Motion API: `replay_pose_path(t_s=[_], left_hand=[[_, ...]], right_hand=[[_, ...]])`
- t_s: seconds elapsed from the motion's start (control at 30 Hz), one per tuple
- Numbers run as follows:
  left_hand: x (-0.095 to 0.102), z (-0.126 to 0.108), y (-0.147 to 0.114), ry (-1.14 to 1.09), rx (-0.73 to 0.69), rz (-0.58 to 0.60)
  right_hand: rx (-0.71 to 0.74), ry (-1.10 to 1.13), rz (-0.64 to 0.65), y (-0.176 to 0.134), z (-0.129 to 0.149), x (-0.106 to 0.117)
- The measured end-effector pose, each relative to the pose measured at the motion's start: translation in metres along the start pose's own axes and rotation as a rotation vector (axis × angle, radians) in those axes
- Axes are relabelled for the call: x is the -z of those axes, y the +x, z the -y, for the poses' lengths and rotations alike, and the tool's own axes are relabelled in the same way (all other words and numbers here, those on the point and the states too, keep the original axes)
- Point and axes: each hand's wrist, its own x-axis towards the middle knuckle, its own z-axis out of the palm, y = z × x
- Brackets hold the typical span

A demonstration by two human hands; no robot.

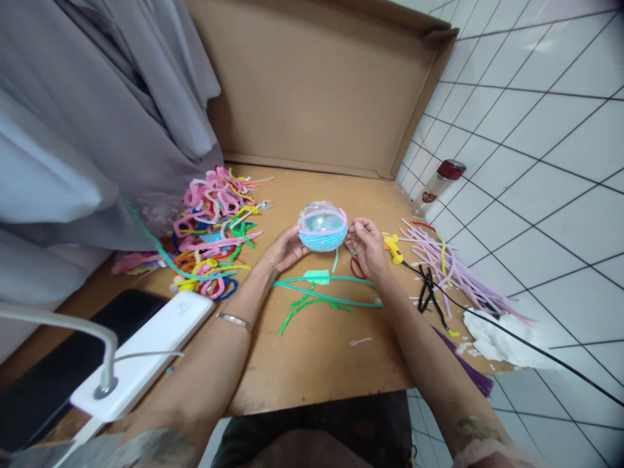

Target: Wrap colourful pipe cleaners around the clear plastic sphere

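Note:
A clear round plastic bowl [323, 242], wrapped in light blue pipe cleaner with a pink-lilac strand round its rim, is held up over the table. My left hand [288, 248] grips its left side. At the bowl's right edge my right hand [366, 246] is closed in a pinch; what lies between the fingertips is too small to tell. Below are teal pipe cleaners [336, 301], a pale green piece [316, 277] and bent green pipe cleaners [305, 309]. Red-handled scissors [357, 267] lie partly hidden behind my right hand.
Left lies a heap of colourful pipe cleaners [212, 201], near a white power bank [146, 351]. To the right are a yellow glue gun [393, 248] with a black cord, lilac pipe cleaners [453, 273], white fluff [502, 335] and a red-capped bottle [439, 185]. Cardboard [322, 84] stands behind.

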Motion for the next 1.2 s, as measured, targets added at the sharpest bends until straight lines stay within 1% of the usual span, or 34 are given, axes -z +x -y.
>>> replay_pose_path(t_s=[0.1, 0.27, 0.47, 0.67, 0.8, 0.9, 0.97, 1.03, 1.2], left_hand=[[0.002, 0.001, 0.001, -0.078, 0.016, 0.004], [0.004, 0.003, 0.001, -0.151, 0.027, 0.051], [0.006, 0.004, 0.003, -0.16, 0.049, 0.039], [0.007, 0.004, 0.004, -0.116, 0.051, 0.007], [0.004, -0.001, 0.002, -0.078, 0.032, -0.044], [0.004, -0.002, 0.001, -0.027, 0.009, -0.135], [0.006, -0.001, 0.001, 0.025, -0.02, -0.187], [0.008, 0.001, 0.002, 0.09, -0.059, -0.216], [0.011, 0.009, 0.003, 0.233, -0.118, -0.26]], right_hand=[[0.03, 0.002, 0.044, -0.004, 0.002, -0.004], [0.092, -0.017, 0.056, -0.005, 0.0, -0.007], [0.226, -0.127, 0.023, -0.007, -0.004, -0.007], [0.271, -0.25, -0.028, -0.005, -0.006, -0.007], [0.219, -0.286, -0.045, -0.001, -0.011, -0.001], [0.149, -0.306, -0.03, 0.003, -0.018, 0.006], [0.127, -0.338, -0.018, 0.005, -0.024, 0.01], [0.139, -0.382, -0.017, 0.006, -0.028, 0.013], [0.25, -0.456, -0.032, 0.007, -0.032, 0.015]])
